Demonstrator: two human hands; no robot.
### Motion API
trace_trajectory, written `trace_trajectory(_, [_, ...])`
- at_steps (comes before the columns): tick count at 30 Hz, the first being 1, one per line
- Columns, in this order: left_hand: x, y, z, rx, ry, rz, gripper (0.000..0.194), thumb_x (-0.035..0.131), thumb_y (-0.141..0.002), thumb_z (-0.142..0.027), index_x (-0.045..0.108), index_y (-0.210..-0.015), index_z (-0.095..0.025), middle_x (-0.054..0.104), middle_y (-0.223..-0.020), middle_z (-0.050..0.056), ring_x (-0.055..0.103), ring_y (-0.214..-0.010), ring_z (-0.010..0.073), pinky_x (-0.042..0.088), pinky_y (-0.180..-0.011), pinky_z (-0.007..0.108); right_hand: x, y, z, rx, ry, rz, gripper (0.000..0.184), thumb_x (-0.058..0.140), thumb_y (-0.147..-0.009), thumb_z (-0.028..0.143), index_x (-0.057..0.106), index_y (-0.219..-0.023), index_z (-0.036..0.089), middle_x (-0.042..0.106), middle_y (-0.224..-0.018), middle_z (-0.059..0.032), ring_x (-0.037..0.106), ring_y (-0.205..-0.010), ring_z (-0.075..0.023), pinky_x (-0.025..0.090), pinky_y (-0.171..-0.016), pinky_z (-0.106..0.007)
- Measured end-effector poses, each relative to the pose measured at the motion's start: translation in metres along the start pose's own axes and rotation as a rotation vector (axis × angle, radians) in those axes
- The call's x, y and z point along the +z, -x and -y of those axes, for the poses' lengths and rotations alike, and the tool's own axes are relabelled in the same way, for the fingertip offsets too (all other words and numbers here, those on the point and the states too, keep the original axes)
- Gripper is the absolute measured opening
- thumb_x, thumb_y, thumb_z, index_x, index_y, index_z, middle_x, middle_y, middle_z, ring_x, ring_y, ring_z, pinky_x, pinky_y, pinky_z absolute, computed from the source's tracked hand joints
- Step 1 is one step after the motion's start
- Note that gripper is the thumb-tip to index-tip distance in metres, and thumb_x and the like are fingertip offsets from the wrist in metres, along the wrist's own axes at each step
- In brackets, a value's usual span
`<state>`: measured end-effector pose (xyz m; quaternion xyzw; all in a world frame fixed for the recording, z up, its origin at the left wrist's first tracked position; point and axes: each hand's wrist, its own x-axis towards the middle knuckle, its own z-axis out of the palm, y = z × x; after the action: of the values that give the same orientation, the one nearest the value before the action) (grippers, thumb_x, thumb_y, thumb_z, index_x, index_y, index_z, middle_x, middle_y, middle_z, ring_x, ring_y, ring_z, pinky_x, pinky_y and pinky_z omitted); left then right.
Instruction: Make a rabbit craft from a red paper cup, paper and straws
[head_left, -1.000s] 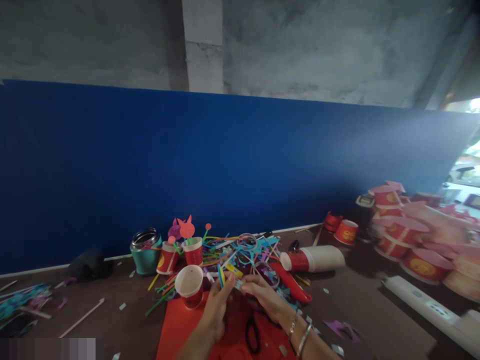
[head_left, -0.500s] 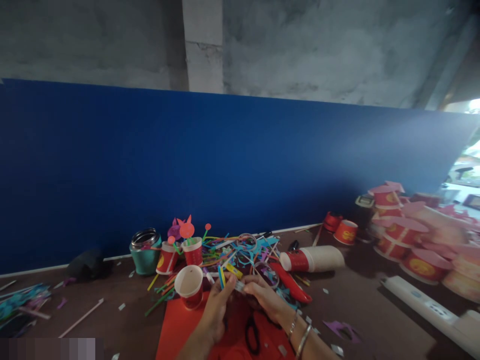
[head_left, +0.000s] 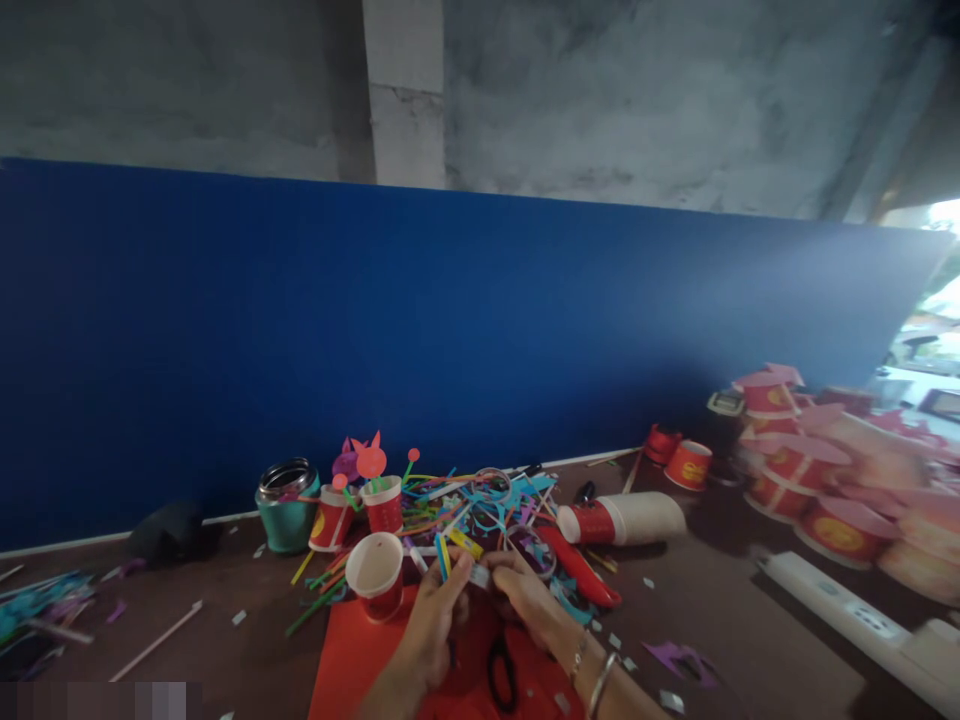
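Observation:
My left hand (head_left: 435,615) is closed around short blue and yellow straws (head_left: 444,556), which stick up above its thumb. A small whitish, partly see-through piece (head_left: 480,575), perhaps tape, sits between the fingertips of both hands. My right hand (head_left: 529,597), with bracelets at the wrist, pinches the right side of that piece. Below the hands lies red paper (head_left: 341,660), with black-handled scissors (head_left: 502,675) on it; their blades are hidden. An upright red-and-white paper cup (head_left: 375,578) stands just left of my left hand.
Behind my hands lie a heap of coloured straws and scraps (head_left: 495,500), a teal jar (head_left: 287,510) and cups with paper figures (head_left: 382,500). Rightward are a stack of cups on its side (head_left: 630,518), a white power strip (head_left: 840,605) and pink-topped cups (head_left: 799,465). A blue panel (head_left: 450,330) stands behind.
The view has shifted slightly. My fingers have moved a little around the whitish piece, and both hands stay in the same place over the red paper.

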<state>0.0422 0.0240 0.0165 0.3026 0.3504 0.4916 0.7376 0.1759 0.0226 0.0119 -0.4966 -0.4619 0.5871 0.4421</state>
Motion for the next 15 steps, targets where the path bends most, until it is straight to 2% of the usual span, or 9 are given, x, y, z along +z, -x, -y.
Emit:
trace_trajectory(2, [0.0006,0.001,-0.0026,-0.012,0.005,-0.017,0.043,0.08,-0.054,-0.046,0.053,-0.074,-0.019,0.027,-0.039,-0.016,0.02,-0.031,0.0002,0.012,-0.034,0.013,0.0008,0.0019,0.002,0.013,-0.032,-0.007,0.013,0.051,-0.061,0.029,0.056,-0.066,0.018,0.04,-0.046,0.0076,0.031,-0.041,-0.0066,0.022,-0.042,-0.021])
trace_trajectory(6, [0.0038,0.0051,-0.0075,-0.021,0.064,-0.048,0.042,0.081,-0.053,-0.043,0.055,-0.075,-0.019,0.045,-0.045,-0.011,0.039,-0.037,0.0024,0.03,-0.039,0.014,0.0024,0.0076,0.0074,0.009,-0.191,0.125,0.018,0.063,-0.062,0.033,0.061,-0.07,0.017,0.054,-0.059,0.0036,0.047,-0.055,-0.0098,0.033,-0.053,-0.021])
trace_trajectory(9, [0.0056,0.0071,-0.009,-0.043,0.082,-0.064,0.041,0.082,-0.054,-0.04,0.057,-0.078,-0.019,0.056,-0.053,-0.008,0.048,-0.042,0.0049,0.037,-0.043,0.016,0.0037,0.0073,0.0076,0.006,-0.234,0.14,0.024,0.073,-0.059,0.034,0.063,-0.07,0.016,0.056,-0.059,0.004,0.047,-0.054,-0.0083,0.032,-0.054,-0.021])
trace_trajectory(15, [0.0022,0.0043,-0.0055,-0.05,0.111,-0.053,0.042,0.083,-0.053,-0.04,0.055,-0.078,-0.02,0.041,-0.042,-0.012,0.04,-0.038,0.0039,0.032,-0.04,0.014,0.0041,0.0039,0.0047,0.026,-0.275,0.102,0.018,0.07,-0.056,0.026,0.065,-0.07,0.016,0.058,-0.058,0.0041,0.05,-0.055,-0.0094,0.034,-0.056,-0.022])
